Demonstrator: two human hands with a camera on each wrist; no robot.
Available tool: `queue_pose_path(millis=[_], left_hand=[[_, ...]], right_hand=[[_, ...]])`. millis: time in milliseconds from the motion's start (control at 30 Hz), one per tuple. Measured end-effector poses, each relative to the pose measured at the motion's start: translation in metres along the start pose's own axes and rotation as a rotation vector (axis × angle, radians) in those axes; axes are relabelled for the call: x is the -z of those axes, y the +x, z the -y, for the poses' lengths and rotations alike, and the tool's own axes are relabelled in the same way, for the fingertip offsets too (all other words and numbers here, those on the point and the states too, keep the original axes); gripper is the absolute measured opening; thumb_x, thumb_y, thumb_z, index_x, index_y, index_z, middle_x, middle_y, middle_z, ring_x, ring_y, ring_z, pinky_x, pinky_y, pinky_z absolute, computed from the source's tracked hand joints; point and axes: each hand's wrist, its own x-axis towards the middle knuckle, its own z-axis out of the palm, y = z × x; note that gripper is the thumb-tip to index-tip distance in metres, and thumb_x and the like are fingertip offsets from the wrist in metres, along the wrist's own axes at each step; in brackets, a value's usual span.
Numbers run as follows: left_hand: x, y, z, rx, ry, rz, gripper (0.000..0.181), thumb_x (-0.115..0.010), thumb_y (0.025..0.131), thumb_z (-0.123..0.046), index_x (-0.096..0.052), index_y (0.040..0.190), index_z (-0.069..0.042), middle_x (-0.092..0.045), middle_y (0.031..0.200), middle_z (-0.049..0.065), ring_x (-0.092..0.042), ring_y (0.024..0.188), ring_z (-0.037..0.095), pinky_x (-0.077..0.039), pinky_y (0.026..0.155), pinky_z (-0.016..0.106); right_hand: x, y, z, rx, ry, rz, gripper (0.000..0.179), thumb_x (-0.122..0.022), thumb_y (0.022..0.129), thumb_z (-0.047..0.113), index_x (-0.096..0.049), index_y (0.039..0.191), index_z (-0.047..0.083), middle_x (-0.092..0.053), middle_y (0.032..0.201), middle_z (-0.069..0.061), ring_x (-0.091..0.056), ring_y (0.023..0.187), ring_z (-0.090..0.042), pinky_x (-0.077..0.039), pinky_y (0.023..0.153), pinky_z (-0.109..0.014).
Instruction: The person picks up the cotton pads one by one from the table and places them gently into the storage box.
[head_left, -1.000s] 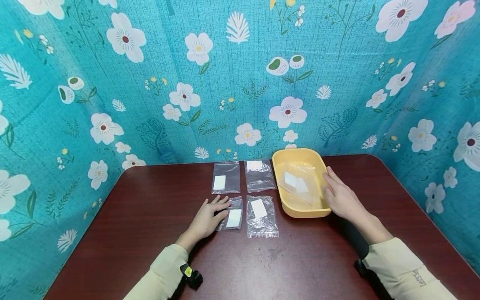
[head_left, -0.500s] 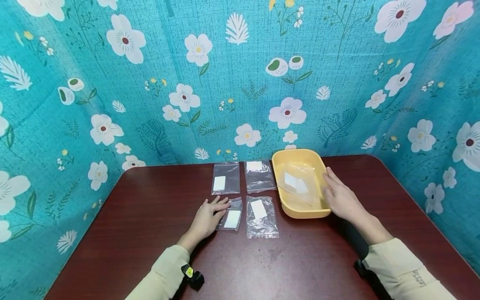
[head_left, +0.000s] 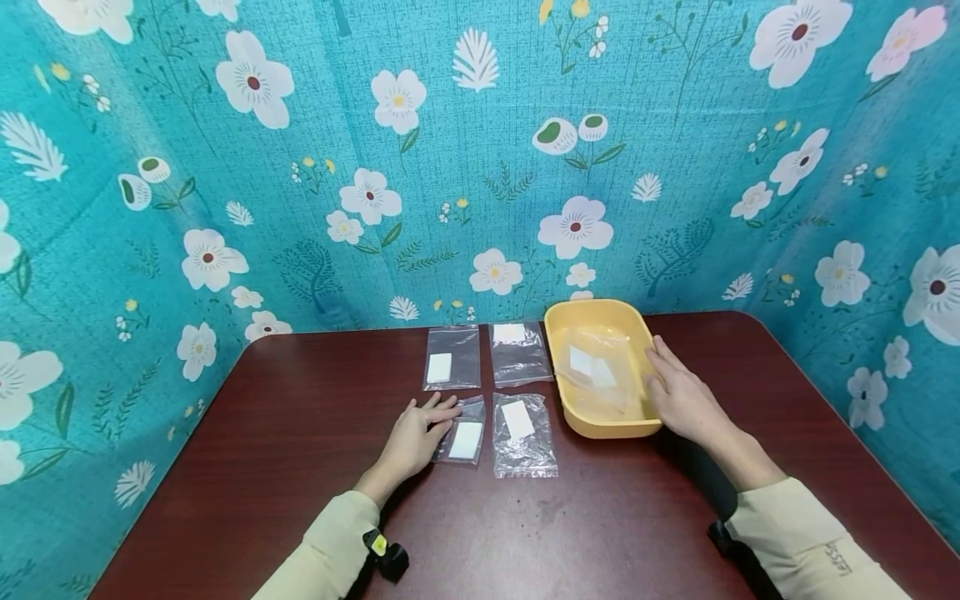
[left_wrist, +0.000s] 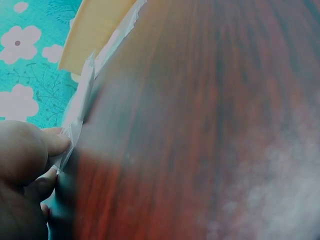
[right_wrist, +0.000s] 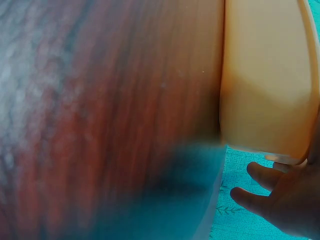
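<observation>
Below the frame's centre, the left hand's [head_left: 412, 435] grip pinches a clear, rectangular, white-patched plastic bag [head_left: 467, 439], probably light, limp and slippery, best taken by its edge.

A dark red-brown wood-grain table [head_left: 480, 542] spreads across the near side; a turquoise flowered cloth [head_left: 465, 167] hangs along its far, left and right sides.
</observation>
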Motion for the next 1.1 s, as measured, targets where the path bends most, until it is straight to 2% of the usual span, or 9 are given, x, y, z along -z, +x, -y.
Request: queue_pose_path(millis=[267,467,733,1100], left_hand=[[0.0,-0.0006,-0.0017,-0.002,-0.022,-0.002,0.028,-0.066,0.097,-0.008,-0.073,0.124,-0.008,-0.061,0.138,0.006,-0.041,0.142,0.028,-0.012,0.12,0.058],[0.0009,-0.001,-0.0028,-0.018,-0.034,-0.001,0.028,-0.065,0.097,-0.007,-0.073,0.124,-0.007,-0.061,0.137,0.007,-0.041,0.142,0.029,-0.011,0.119,0.06],[0.0028,-0.0009,-0.005,0.006,-0.062,-0.004,0.027,-0.064,0.099,-0.008,-0.073,0.125,-0.011,-0.061,0.138,0.003,-0.041,0.142,0.026,-0.01,0.121,0.056],[0.0075,-0.0028,-0.0091,-0.027,-0.067,-0.023,0.028,-0.062,0.1,-0.006,-0.072,0.125,-0.01,-0.062,0.137,0.005,-0.046,0.138,0.026,-0.014,0.12,0.056]], right_hand=[[0.0012,-0.0011,0.0016,0.003,0.002,0.008,0.054,-0.041,0.107,0.014,-0.028,0.152,-0.012,-0.01,0.165,-0.022,-0.021,0.147,-0.046,-0.026,0.111,-0.065],[0.0021,-0.0018,0.0025,0.029,0.001,-0.018,0.052,-0.042,0.106,0.012,-0.031,0.15,-0.014,-0.014,0.164,-0.024,-0.023,0.146,-0.047,-0.028,0.11,-0.066],[0.0018,-0.0011,0.0018,0.033,-0.001,-0.02,0.052,-0.043,0.105,0.011,-0.031,0.149,-0.014,-0.015,0.163,-0.026,-0.024,0.145,-0.047,-0.028,0.11,-0.066],[0.0005,-0.0007,0.0004,0.012,-0.009,-0.011,0.053,-0.042,0.105,0.011,-0.03,0.151,-0.013,-0.014,0.164,-0.024,-0.023,0.146,-0.046,-0.027,0.111,-0.065]])
